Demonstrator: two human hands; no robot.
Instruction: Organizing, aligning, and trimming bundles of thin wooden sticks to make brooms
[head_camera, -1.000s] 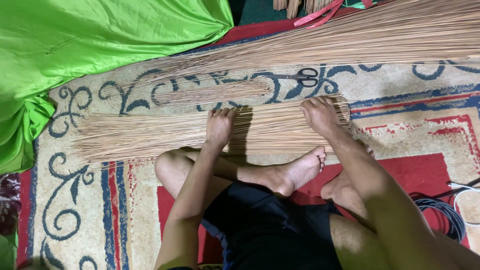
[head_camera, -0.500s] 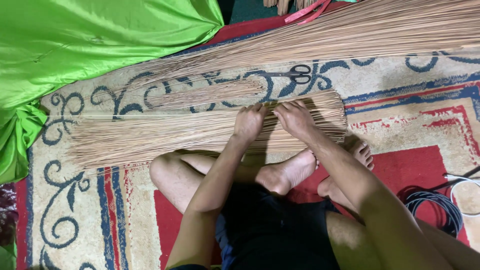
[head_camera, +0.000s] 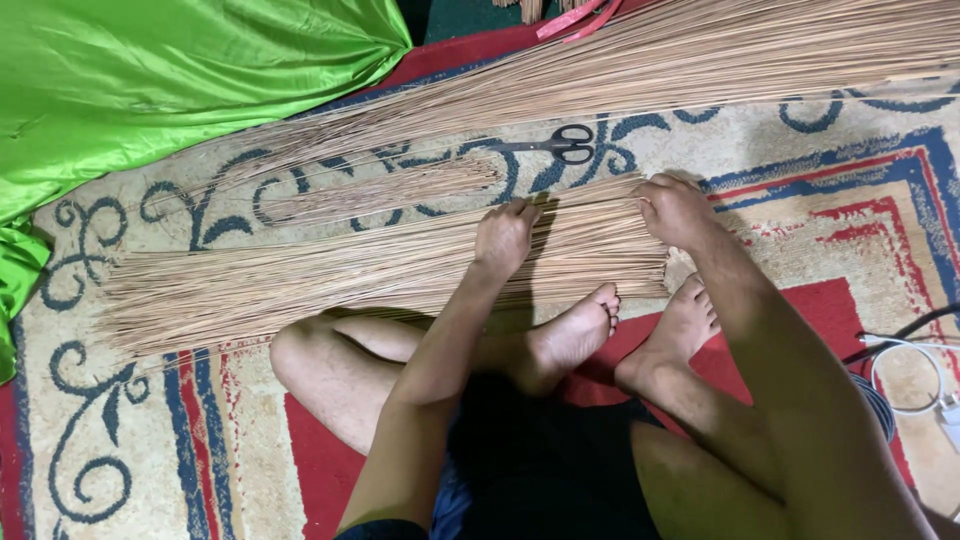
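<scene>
Since half a second ago your hands have parted: they were close together near the middle of the flat layer of thin sticks (head_camera: 380, 275), and now they sit well apart on it

Going left to right: a crumpled sheet of glossy green cloth (head_camera: 170, 90) fills the upper left, smooth and slippery-looking. Beside it the patterned carpet (head_camera: 120, 440) shows blue scrolls on cream with red bands, a short flat pile. The sticks lie on the carpet just beyond your crossed legs, pale tan, stiff, hair-thin and long, their left ends fanning loose. Your left hand (head_camera: 505, 238) presses palm-down on them, its grip spread flat, pinching nothing. Above lie a smaller wisp of sticks (head_camera: 390, 190) and black-handled scissors (head_camera: 555, 145), then a far longer sheaf (head_camera: 700, 60). Your right hand (head_camera: 675, 212) rests on the squared right end of the layer with fingers curled over it; whether it clasps any sticks you cannot tell

Judged from here, uneven pressure could roll the sticks out of line, and the brittle tips may snap or prick
</scene>
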